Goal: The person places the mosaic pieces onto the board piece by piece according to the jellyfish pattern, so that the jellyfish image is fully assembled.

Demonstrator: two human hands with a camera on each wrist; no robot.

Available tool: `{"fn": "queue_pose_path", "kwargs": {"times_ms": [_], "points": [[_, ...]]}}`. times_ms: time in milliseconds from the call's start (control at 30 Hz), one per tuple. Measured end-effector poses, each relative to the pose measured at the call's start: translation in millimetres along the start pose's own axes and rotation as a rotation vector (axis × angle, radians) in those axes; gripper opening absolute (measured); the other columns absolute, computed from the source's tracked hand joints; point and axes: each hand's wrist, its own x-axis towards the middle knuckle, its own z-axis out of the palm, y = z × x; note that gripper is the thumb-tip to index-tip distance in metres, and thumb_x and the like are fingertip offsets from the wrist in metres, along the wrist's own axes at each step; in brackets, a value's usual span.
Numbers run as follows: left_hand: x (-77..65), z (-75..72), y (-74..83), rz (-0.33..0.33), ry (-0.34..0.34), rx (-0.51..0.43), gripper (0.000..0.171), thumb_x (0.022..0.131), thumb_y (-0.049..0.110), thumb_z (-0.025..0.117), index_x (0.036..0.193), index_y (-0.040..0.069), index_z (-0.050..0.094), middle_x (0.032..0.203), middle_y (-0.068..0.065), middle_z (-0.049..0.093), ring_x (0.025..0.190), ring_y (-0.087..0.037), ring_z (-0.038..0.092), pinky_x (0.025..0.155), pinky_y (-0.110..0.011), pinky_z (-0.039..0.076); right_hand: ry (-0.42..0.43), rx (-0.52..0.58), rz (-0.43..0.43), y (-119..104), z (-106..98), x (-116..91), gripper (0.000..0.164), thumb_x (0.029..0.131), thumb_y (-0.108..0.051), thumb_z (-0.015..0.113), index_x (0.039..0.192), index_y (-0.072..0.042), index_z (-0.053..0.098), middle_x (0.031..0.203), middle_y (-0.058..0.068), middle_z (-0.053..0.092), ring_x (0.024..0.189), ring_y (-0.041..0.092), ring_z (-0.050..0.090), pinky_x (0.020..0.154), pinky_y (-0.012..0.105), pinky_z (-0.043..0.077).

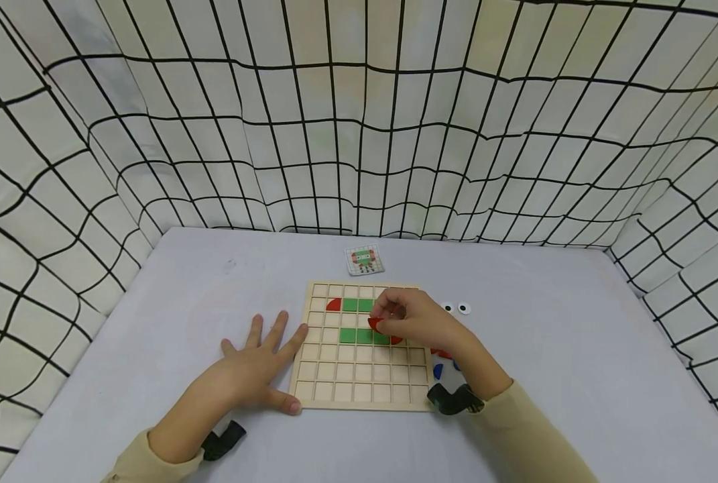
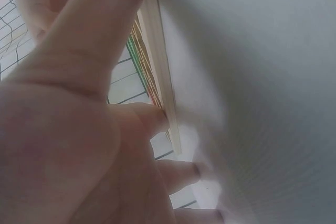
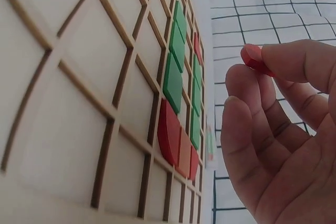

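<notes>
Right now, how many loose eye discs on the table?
2. One eye disc sits close by the right hand, the second eye disc just right of it; both are right of the board. The right forearm may hide more.

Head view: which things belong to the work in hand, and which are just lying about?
In the work:
red piece pinched in the right grip
grid board
green tiles and red tiles set in it
picture card, probably the pattern

Lying about:
two eye discs
loose blue shapes beside the board, perhaps for later
netting, just background
</notes>
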Motion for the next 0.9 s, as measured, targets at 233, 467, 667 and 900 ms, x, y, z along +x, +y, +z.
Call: {"fn": "queue_pose_path", "kwargs": {"times_ms": [233, 467, 667, 900], "points": [[0.8, -0.5, 0.4, 0.0, 0.002, 0.002, 0.128, 0.059, 0.072, 0.079, 0.161, 0.019, 0.021, 0.165, -0.026, 0.004, 0.143, -0.064, 0.0, 0.085, -0.092, 0.011, -0.05, -0.02, -0.01, -5, 13, 15, 0.012, 0.089, -0.012, 0.071, 0.096, -0.022, 0.068, 0.092, -0.003, 0.064, 0.078, 0.017, 0.059, 0.069, 0.031, 0.052], [1.9, -0.6, -0.7, 0.01, -0.004, 0.006, 0.127, 0.061, 0.073, 0.077, 0.161, 0.02, 0.02, 0.165, -0.025, 0.003, 0.143, -0.064, 0.0, 0.085, -0.092, 0.012, -0.086, -0.08, -0.011, -12, 28, 27, 0.012, 0.09, -0.013, 0.071, 0.096, -0.022, 0.069, 0.089, -0.008, 0.065, 0.08, 0.013, 0.06, 0.074, 0.029, 0.051], [1.6, -0.8, -0.2, 0.01, -0.004, 0.005, 0.127, 0.06, 0.073, 0.077, 0.161, 0.02, 0.02, 0.165, -0.025, 0.004, 0.143, -0.064, 0.001, 0.085, -0.092, 0.013, -0.086, -0.143, -0.014, -15, 37, 35, 0.01, 0.089, -0.014, 0.073, 0.093, -0.022, 0.068, 0.084, -0.009, 0.065, 0.077, 0.011, 0.057, 0.072, 0.026, 0.049], [1.6, -0.8, -1.6, 0.016, 0.0, 0.008, 0.127, 0.061, 0.074, 0.076, 0.161, 0.019, 0.02, 0.165, -0.026, 0.004, 0.142, -0.065, 0.001, 0.084, -0.092, 0.014, -0.089, -0.201, -0.004, -22, 46, 44, 0.01, 0.089, -0.015, 0.074, 0.092, -0.023, 0.068, 0.079, -0.009, 0.063, 0.074, 0.009, 0.057, 0.07, 0.023, 0.048]]}}
